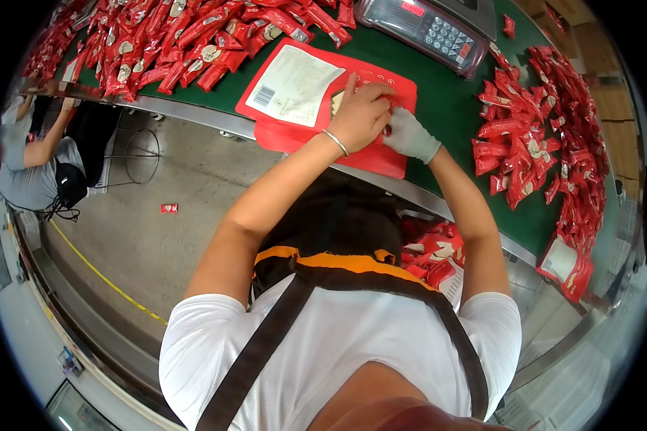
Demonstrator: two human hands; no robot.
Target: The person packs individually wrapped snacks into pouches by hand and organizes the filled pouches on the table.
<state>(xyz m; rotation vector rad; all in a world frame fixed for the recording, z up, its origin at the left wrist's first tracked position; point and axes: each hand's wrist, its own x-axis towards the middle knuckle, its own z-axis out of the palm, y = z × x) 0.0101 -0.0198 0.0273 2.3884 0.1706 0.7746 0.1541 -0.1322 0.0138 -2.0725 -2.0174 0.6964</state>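
Note:
A flat red pouch (262,136) with a cream label and a barcode lies on the green table at its near edge. My left hand (363,115), bare and with a bangle at the wrist, is on top of the pouch's right half. One finger stretches away while the others bend toward my right hand, closed at the pouch. My right hand (412,136) wears a pale glove and has its fingers pressed together at the pouch's right part, touching my left fingers. Exactly what the fingertips pinch is hidden. Another red layer shows beneath the pouch's near edge.
Small red packets (165,50) form a large heap at the back left. More packets (514,136) cover the right side, beside a red pouch (564,262). A digital scale (424,32) stands behind. Red packaging (431,251) sits below the table. Another person (39,165) works at far left.

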